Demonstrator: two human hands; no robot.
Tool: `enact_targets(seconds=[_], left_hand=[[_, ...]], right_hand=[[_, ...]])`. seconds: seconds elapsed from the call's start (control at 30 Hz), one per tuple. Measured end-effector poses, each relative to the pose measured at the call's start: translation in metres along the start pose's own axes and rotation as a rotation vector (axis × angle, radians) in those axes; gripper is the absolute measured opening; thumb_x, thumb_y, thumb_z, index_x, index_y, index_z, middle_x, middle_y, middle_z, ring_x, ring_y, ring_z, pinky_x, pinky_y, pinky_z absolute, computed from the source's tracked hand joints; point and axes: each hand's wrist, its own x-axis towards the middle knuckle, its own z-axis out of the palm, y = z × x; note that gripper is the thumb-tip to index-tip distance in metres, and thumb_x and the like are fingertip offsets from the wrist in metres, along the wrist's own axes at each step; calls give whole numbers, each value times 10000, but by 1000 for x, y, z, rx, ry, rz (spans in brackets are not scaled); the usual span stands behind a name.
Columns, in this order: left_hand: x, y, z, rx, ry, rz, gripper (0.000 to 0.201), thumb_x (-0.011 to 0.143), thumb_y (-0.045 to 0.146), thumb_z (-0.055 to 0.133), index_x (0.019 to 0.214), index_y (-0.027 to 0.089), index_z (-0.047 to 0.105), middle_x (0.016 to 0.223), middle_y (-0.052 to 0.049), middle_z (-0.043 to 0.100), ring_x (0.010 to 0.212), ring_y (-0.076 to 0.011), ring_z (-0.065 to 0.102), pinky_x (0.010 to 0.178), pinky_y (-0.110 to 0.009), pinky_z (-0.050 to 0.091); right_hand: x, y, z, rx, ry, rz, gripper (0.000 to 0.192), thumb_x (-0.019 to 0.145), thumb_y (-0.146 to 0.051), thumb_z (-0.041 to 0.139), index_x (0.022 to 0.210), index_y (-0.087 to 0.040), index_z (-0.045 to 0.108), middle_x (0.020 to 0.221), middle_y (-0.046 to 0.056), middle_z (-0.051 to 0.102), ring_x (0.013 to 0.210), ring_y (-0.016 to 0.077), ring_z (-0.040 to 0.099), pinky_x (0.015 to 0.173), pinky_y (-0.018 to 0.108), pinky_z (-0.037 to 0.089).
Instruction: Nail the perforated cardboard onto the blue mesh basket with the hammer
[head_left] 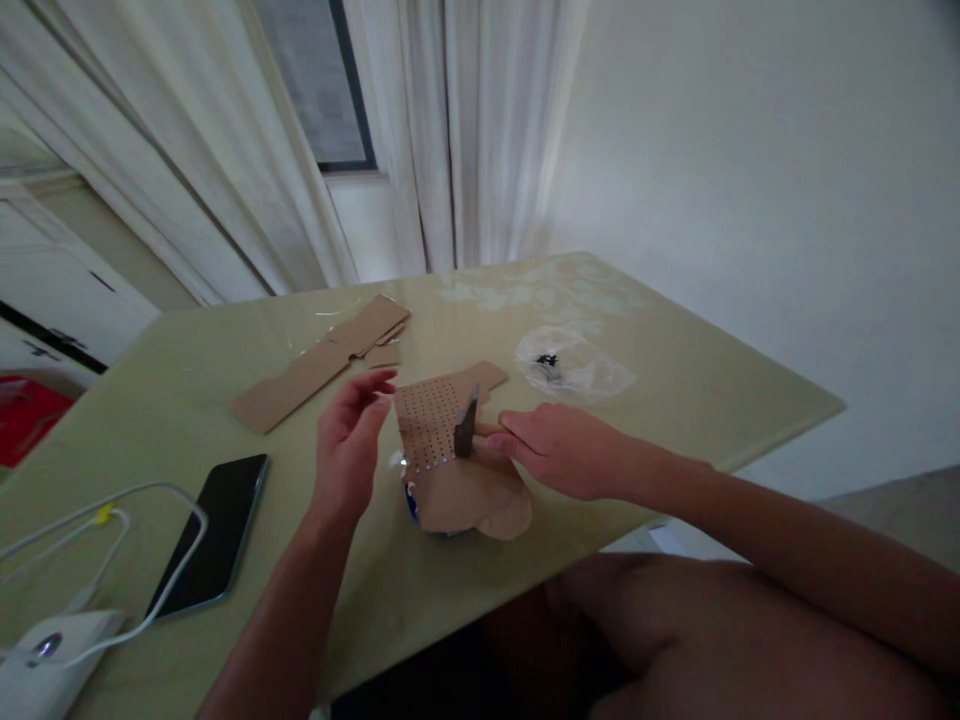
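My right hand [559, 448] is wrapped round the wooden handle of a small hammer [465, 428]. The hammer's dark metal head is over a piece of brown cardboard [457, 495]; whether it touches the surface I cannot tell. Rows of small dark dots cover the cardboard's upper left part, and a few shiny spots line the lower edge of those rows. Under the cardboard sits something with a blue edge [411, 500], mostly hidden. My left hand [352, 440] is raised beside the cardboard's left edge, fingers curved and apart, holding nothing.
Cut cardboard strips [315, 375] lie at the back left. A clear plastic bag [585, 365] with small black pieces is behind my right hand. A black phone [214, 530], a white cable and a white power bank [64, 660] lie at the front left of the table [720, 400].
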Motion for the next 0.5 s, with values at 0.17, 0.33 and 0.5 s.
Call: enact_targets(seconds=[0.17,0.33,0.5], left_hand=[[-21,-22,4,-1,73,-231,490,937,416,734,1384,237,642,1446,-105,670,1157,-241,651,976,-365,534],[-42,-31,17,-232,-159,-421,602,914,546,783,1383,192,653,1372,-142,737,1218,-314,705,1006,-413,560],[-43,-28,22,-286,-173,-431,561,890,552,827,1302,190,707,1281,-123,790,1183,-322,735,983,-403,575]], right_hand=[[3,0,0,-4,-22,21,488,1180,-479,375,1052,-184,741,903,128,782,800,254,701,651,352,336],[4,3,-2,50,-37,-17,433,1173,-450,416,1001,-186,713,847,97,747,770,227,660,658,343,321],[5,4,-1,73,-43,-40,426,1175,-444,423,984,-182,700,782,74,708,714,200,613,645,339,301]])
